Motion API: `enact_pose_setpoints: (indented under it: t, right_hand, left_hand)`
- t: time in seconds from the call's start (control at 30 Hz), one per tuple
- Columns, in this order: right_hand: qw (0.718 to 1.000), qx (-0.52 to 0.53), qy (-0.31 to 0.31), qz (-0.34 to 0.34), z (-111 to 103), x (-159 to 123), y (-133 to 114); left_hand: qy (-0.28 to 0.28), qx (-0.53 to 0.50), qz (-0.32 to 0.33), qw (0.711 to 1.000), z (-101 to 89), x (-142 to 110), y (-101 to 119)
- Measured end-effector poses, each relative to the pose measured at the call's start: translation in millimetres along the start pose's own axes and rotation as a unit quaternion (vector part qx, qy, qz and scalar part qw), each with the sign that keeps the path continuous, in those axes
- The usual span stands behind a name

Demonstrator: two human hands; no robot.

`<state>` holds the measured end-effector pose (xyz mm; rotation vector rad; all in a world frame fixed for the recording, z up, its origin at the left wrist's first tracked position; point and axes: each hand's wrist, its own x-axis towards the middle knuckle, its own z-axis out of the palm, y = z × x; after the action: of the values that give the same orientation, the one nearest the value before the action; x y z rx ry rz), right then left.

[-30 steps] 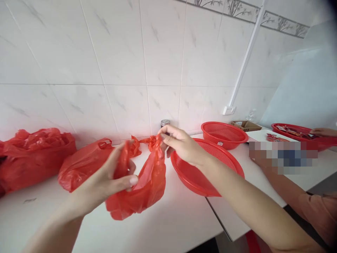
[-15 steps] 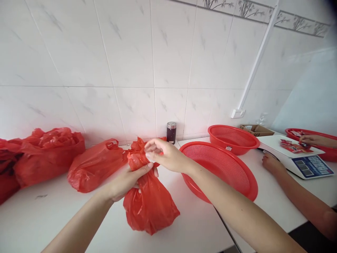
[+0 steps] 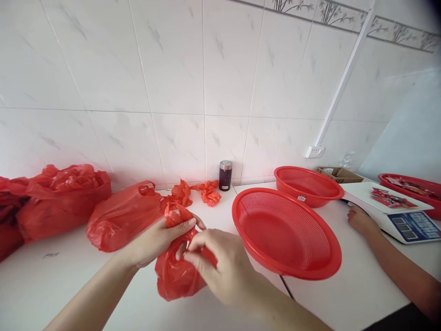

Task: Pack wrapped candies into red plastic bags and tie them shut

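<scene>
A filled red plastic bag (image 3: 174,280) stands in front of me on the white table, its neck gathered and twisted. My left hand (image 3: 156,239) is closed around that neck, thumb across the front, and a crumpled tuft sticks up above the grip. With thumb and forefinger pinched, my right hand (image 3: 222,266) grips the bag just below the left thumb; it covers the bag's right side. What the bag contains is hidden.
More red bags (image 3: 124,216) lie left, one bulging (image 3: 65,207). Crumpled red plastic (image 3: 211,194) and a dark flask (image 3: 225,176) are by the wall. Right are red baskets (image 3: 285,234), a cardboard box (image 3: 339,174), a scale (image 3: 409,225) holding small packets (image 3: 389,197), and another person's arm (image 3: 389,257).
My right hand has come down from above the bag's top to pinch its neck. The other person's far hand has left the packets on the scale.
</scene>
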<state>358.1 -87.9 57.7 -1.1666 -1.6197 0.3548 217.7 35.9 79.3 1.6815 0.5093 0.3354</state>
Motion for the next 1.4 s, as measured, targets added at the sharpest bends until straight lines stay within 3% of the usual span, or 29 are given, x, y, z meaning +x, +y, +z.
enact_pose_setpoints:
  t: [0.1, 0.17, 0.27, 0.33, 0.43, 0.53, 0.6, 0.67, 0.77, 0.83, 0.97, 1.1, 1.17, 1.27, 1.33, 1.4]
  right_hand:
    - [0.999, 0.006, 0.037, -0.038, 0, -2, 0]
    - [0.996, 0.060, 0.066, 0.025, -3, 4, 6]
    - [0.983, 0.126, 0.012, 0.136, -1, 14, 24]
    - [0.970, 0.165, -0.010, 0.178, 7, 16, 38]
    - [0.946, 0.262, 0.006, 0.193, 20, 14, 55]
    - [0.900, 0.373, -0.052, 0.218, 24, 10, 63]
    - [0.878, 0.406, -0.086, 0.240, 22, 8, 63]
    - [0.876, 0.403, -0.082, 0.250, 21, 6, 61]
    - [0.904, 0.348, -0.048, 0.244, 23, 2, 57]
    - [0.926, 0.294, -0.034, 0.236, 29, -1, 60]
    - [0.948, 0.180, 0.056, 0.258, 38, -2, 95]
    - [0.946, 0.045, 0.144, 0.285, 43, -4, 137]
    - [0.948, -0.001, 0.154, 0.280, 51, -9, 143]
    - [0.952, -0.166, 0.132, 0.220, 72, -21, 138]
    - [0.940, -0.278, 0.102, 0.169, 85, -29, 136]
    - [0.931, -0.314, 0.075, 0.168, 93, -35, 139]
  left_hand:
    - [-0.033, 0.036, 0.029, 0.998, -3.6, -5, 4]
    - [-0.061, 0.071, 0.021, 0.995, -6.0, -7, 5]
    - [-0.087, 0.146, 0.037, 0.985, -5.6, -6, 2]
    - [-0.042, 0.230, 0.080, 0.969, -1.6, -4, -5]
    - [0.108, 0.346, 0.169, 0.917, 7.9, 1, -25]
    - [0.237, 0.370, 0.248, 0.863, 17.1, 3, -50]
    - [0.256, 0.355, 0.256, 0.862, 21.6, 0, -61]
    - [0.224, 0.315, 0.232, 0.893, 24.6, -7, -66]
    - [0.174, 0.215, 0.147, 0.950, 26.1, -22, -70]
    - [0.173, 0.129, 0.088, 0.972, 24.6, -34, -79]
    - [0.238, 0.017, 0.023, 0.971, 19.2, -66, -118]
    - [0.276, -0.036, -0.025, 0.960, 24.6, -86, -150]
    - [0.339, -0.057, -0.034, 0.938, 31.7, -82, -157]
    - [0.440, -0.043, -0.031, 0.896, 41.4, -59, -164]
    - [0.448, 0.008, -0.027, 0.894, 44.9, -39, -169]
    - [0.421, 0.071, -0.023, 0.904, 45.3, -19, -174]
